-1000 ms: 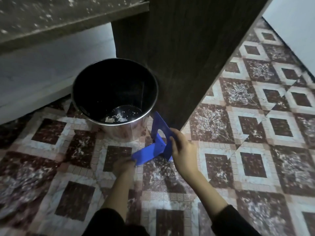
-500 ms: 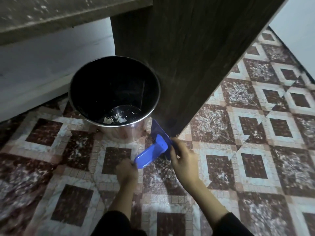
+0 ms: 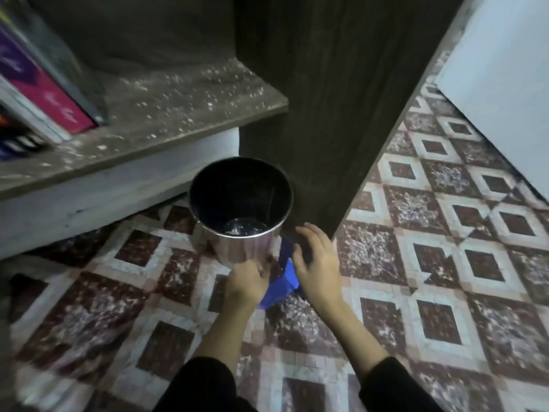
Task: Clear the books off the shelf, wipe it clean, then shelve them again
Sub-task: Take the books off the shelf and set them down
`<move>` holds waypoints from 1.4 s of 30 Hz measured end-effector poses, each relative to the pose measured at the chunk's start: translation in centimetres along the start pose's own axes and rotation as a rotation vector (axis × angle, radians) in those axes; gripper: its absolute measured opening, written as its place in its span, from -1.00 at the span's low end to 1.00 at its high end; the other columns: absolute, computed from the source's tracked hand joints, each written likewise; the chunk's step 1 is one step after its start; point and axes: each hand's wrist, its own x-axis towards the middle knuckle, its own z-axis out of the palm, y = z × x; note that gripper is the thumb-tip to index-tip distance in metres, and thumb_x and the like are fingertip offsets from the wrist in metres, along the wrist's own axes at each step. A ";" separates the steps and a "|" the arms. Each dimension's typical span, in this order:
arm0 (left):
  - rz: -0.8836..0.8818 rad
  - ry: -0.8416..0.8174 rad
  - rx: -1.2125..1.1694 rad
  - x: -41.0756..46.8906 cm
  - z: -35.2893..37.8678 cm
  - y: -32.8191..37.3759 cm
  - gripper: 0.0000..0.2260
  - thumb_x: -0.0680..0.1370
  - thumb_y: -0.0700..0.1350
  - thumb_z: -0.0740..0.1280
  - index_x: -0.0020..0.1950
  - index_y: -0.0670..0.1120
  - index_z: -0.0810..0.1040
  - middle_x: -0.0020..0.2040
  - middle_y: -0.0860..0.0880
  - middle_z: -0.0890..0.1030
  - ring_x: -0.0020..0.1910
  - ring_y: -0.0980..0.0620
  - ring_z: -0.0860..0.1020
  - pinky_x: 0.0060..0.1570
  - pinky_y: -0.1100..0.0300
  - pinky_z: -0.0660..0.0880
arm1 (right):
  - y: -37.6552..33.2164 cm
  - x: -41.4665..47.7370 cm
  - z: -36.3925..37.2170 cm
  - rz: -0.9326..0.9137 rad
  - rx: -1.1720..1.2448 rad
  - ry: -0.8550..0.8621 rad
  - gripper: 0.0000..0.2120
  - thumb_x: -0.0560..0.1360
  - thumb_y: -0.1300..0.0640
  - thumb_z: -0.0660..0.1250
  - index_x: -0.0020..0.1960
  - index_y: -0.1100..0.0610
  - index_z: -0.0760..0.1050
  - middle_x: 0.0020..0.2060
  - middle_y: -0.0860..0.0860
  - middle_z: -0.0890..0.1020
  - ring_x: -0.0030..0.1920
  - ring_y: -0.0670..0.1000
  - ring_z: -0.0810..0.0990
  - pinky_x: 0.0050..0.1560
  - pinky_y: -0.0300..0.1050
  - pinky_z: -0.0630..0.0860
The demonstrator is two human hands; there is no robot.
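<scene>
Vs. half a sec ago, the right hand [image 3: 318, 263] has let go of the blue bookend [image 3: 283, 282]: its fingers [image 3: 309, 233] are now spread wide & loose just above the upright plate, holding nothing. The left hand [image 3: 246, 281] is curled at the flat plate's edge, close against the foot of the steel bin [image 3: 252, 248]. It prob. still pinches the plate, but the fingertips are hidden, so not certain. The bookend has come down low, at or on the floor [image 3: 445, 263], beside the bin.

The view has also swung up, so the shelf [image 3: 178, 105] now shows. Its board is speckled w/ dust & crumbs. The books [image 3: 38, 93] are still on it, leaning at the far left, blurred.

Judgement: w/ the bookend parked, clearing isn't finished. Those books must come off before any wipe.

Around: the dark cabinet side [image 3: 326, 114] stands right behind the bin & hands, w/ a pale panel [image 3: 505, 69] at far right. The bin has bits of debris at the bottom. Bin & bookend sit right below the shelf edge, so they could get knocked when lifting books down.
</scene>
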 end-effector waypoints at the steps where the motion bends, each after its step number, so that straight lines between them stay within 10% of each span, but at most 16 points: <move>1: 0.002 0.035 -0.012 -0.5 -1.3 0.6 -0.83 0.56 -0.11 0.23 0.03 -0.12 0.59 0.00 -0.14 0.63 0.05 -0.15 0.57 -0.03 0.11 0.46 | -1.1 0.4 -0.6 -0.030 0.009 0.015 -0.65 0.48 0.10 0.18 0.14 0.24 0.57 0.15 0.13 0.59 0.19 0.02 0.50 0.25 -0.34 0.27; 10: 0.081 0.443 -0.130 -6.6 -18.2 1.9 -0.88 0.52 -0.10 0.25 -0.06 -0.02 0.58 -0.09 -0.06 0.65 -0.03 -0.09 0.59 -0.08 0.16 0.46 | -13.7 3.5 -4.1 -0.204 0.204 0.104 -0.77 0.48 0.32 0.33 0.14 0.29 0.55 0.05 0.15 0.61 0.07 0.13 0.59 0.13 0.07 0.52; 24: 0.239 0.820 0.060 -13.6 -34.7 -3.2 -0.79 0.58 -0.17 0.26 0.20 -0.12 0.53 0.10 -0.04 0.57 -0.39 0.19 0.41 -0.35 0.40 0.37 | -28.3 5.8 -0.6 -0.420 0.405 -0.093 -0.72 0.53 0.27 0.31 0.24 0.24 0.50 0.12 0.09 0.58 0.14 0.02 0.54 0.21 -0.06 0.47; 28: 0.258 0.874 0.214 -12.0 -35.7 -3.2 -0.71 0.58 -0.14 0.23 0.31 -0.06 0.46 0.25 0.01 0.50 0.09 0.11 0.49 0.07 0.27 0.45 | -29.5 7.8 1.6 -0.412 0.386 -0.130 -0.69 0.55 0.21 0.30 0.28 0.23 0.47 0.17 0.09 0.56 0.19 0.02 0.52 0.25 -0.06 0.44; 31: 0.267 0.972 0.379 -10.5 -36.7 -3.1 -0.67 0.56 -0.12 0.24 0.33 -0.05 0.44 0.33 0.00 0.44 0.35 0.05 0.34 0.41 0.07 0.16 | -30.2 9.4 3.4 -0.410 0.330 -0.193 -0.60 0.57 0.10 0.27 0.38 0.18 0.36 0.28 0.07 0.49 0.28 0.00 0.44 0.30 -0.12 0.34; 35: 0.200 1.010 0.568 -8.5 -38.7 -2.7 -0.50 0.56 -0.06 0.23 0.48 -0.09 0.24 0.50 -0.08 0.22 0.51 -0.04 0.09 0.42 -0.01 -0.22 | -31.4 12.5 6.0 -0.398 0.250 -0.280 -0.38 0.57 -0.10 0.24 0.51 0.13 0.13 0.46 0.06 0.27 0.45 0.03 0.23 0.41 -0.06 0.19; 42: 0.125 1.000 0.710 -5.3 -41.2 -2.5 -0.38 0.61 0.11 0.07 0.56 -0.09 -0.12 0.57 -0.08 -0.05 0.54 -0.06 -0.14 0.44 -0.03 -0.24 | -33.1 15.8 9.0 -0.386 0.244 -0.412 -0.15 0.49 -0.31 0.20 0.56 0.05 -0.11 0.54 0.06 0.06 0.51 0.07 0.13 0.45 0.13 0.20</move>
